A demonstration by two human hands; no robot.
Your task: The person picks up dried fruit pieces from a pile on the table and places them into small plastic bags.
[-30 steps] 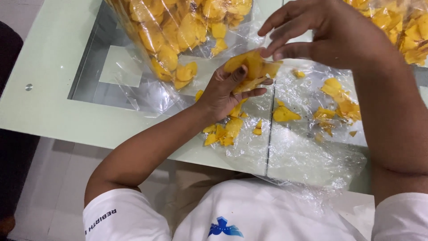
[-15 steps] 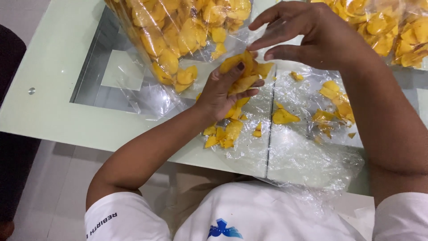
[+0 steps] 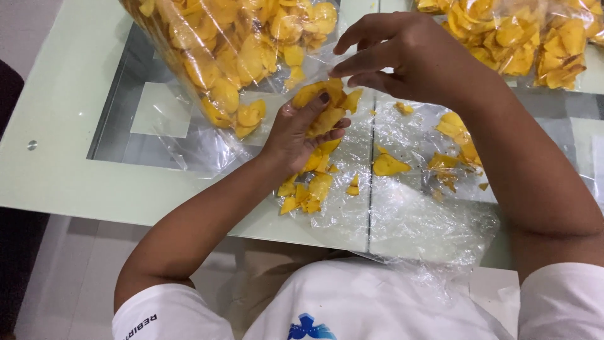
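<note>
Left hand (image 3: 302, 129) grips a stack of yellow chips (image 3: 324, 107) over the bench (image 3: 56, 126) middle; right hand (image 3: 402, 56) hovers just above, fingers loosely curled, holding nothing visible.
Two chip bags (image 3: 239, 44) at the far edge are cut off by the frame; loose chips (image 3: 308, 189) lie on a clear plastic sheet (image 3: 415, 220), palm hides part of the stack.

One head-worn camera looks steeply down, close over the glass table (image 3: 56, 170), facing away from the wearer's chest.
</note>
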